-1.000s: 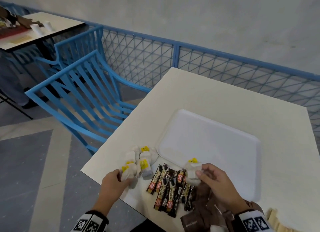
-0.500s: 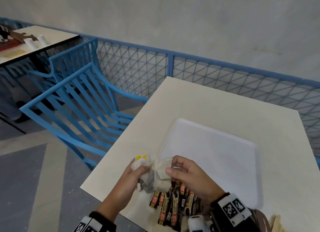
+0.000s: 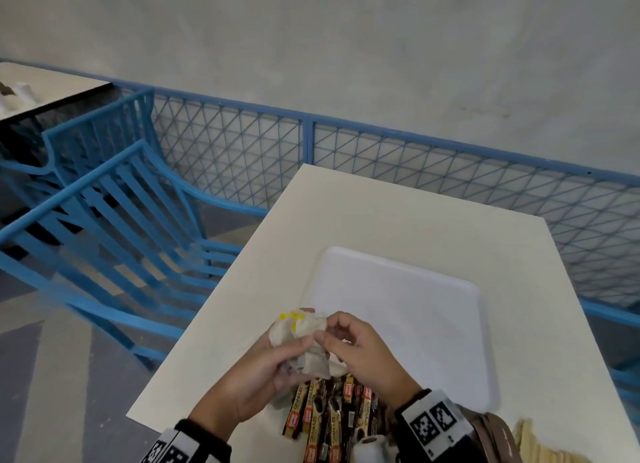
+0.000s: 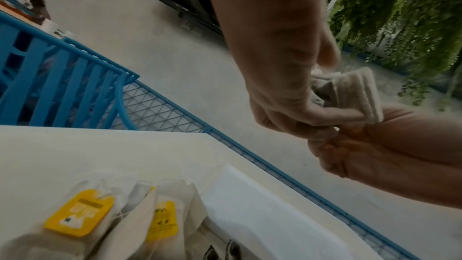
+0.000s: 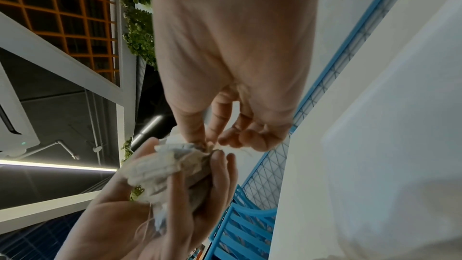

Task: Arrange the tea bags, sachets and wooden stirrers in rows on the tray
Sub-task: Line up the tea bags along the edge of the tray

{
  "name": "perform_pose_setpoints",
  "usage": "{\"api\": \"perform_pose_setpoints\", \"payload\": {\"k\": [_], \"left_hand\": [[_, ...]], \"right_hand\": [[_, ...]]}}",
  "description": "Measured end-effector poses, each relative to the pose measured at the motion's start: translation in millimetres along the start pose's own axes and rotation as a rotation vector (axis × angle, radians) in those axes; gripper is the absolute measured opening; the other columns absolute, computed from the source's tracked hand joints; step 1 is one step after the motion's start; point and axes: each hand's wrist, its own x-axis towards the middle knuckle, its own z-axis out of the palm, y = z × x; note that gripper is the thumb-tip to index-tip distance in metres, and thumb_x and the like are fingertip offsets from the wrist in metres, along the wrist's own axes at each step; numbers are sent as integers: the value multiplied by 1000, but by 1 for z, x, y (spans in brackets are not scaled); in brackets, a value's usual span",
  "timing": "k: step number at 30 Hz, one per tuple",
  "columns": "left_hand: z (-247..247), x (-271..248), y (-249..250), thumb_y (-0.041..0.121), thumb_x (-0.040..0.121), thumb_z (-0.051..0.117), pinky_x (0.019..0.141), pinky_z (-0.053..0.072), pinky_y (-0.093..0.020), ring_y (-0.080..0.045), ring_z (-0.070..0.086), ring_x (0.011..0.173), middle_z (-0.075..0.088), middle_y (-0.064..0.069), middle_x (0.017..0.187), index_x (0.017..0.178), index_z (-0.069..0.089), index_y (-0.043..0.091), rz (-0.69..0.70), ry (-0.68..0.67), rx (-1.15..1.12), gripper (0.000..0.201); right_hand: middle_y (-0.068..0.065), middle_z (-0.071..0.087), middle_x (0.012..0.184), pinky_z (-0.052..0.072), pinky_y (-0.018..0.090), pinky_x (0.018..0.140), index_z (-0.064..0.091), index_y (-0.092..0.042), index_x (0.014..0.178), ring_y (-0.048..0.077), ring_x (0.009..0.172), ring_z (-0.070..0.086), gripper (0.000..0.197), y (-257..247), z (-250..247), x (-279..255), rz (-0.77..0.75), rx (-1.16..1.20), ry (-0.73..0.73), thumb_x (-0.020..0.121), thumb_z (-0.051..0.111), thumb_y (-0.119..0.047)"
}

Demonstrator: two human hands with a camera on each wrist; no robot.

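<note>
My left hand (image 3: 294, 351) grips a bunch of white tea bags (image 3: 313, 360) just above the table, at the near-left corner of the white tray (image 3: 398, 300). My right hand (image 3: 329, 338) meets it from the right and pinches one bag of the bunch (image 5: 160, 167) with thumb and forefinger (image 5: 212, 143). More tea bags with yellow tags (image 4: 80, 213) lie on the table under the hands. Black and orange sachets (image 3: 325, 417) lie in a heap below my wrists. Wooden stirrers (image 3: 540, 442) show at the bottom right. Nothing lies on the tray.
Brown sachets (image 3: 491, 431) lie by my right wrist. The cream table (image 3: 381, 213) ends close on the left, where blue chairs (image 3: 114, 220) stand. A blue mesh railing (image 3: 415, 161) runs behind it. Another table (image 3: 41, 85) stands far left.
My left hand has lifted tea bags off the table, and my right hand has carried its tea bag left to meet them. Both hands now hold one bunch.
</note>
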Motion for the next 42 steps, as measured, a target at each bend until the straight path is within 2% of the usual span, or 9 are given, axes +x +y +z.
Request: {"api": "perform_pose_setpoints", "payload": {"k": [5,11,19,24,27,31,34,38,42], "left_hand": [[6,10,-1,-3,79,61,56,54,-24,-17,71,75,73,-11,87,112,57,5,73,60,162,34],[1,22,-2,9,62,83,60,54,-24,-19,71,80,72,-16,98,112,60,1,44,110,176,56],[-12,39,-1,-13,81,56,59,57,-27,-21,71,70,71,-18,84,108,57,-2,0,111,99,30],[-14,58,-1,8,64,82,68,56,-31,-27,69,83,69,-23,96,110,57,0,17,127,183,53],[-15,70,-1,15,49,84,74,53,-38,-32,62,78,65,-27,85,106,56,-7,37,140,224,67],[-21,84,0,1,48,77,67,53,-36,-31,62,73,65,-24,81,95,60,-5,32,228,133,50],[-29,91,2,10,39,79,65,47,-33,-32,49,81,55,-21,86,85,59,2,40,279,85,50],[-49,97,8,8,47,77,60,46,-31,-31,41,85,51,-19,90,80,59,4,97,343,22,38],[-69,100,17,25,28,91,57,45,-26,-29,37,82,46,-18,90,77,55,3,163,437,44,65]], "right_hand": [[5,62,91,48,22,69,59,-9,102,10,78,59,17,8,-2,0,63,169,23,89,60,-19],[4,67,91,52,23,74,61,-3,101,13,83,64,23,11,-5,3,131,302,34,81,66,-12],[11,62,92,53,28,74,60,5,102,19,80,66,18,13,-15,18,226,401,93,86,60,-4],[11,65,87,55,31,72,60,0,90,23,81,65,8,16,-23,33,254,410,129,84,63,-4],[11,66,85,54,30,68,57,-6,83,22,77,64,5,17,-25,44,258,417,136,87,60,-7],[7,68,84,48,25,60,56,-6,91,18,72,62,6,19,-34,59,293,434,145,91,54,-12],[8,67,85,46,23,56,52,-4,96,17,66,61,8,23,-43,72,311,467,160,92,53,-10],[12,68,92,52,21,65,56,3,100,17,73,63,11,34,-57,89,336,471,205,91,54,-3],[20,65,110,55,21,77,57,13,110,22,97,65,24,51,-75,112,360,508,266,88,55,5]]}}
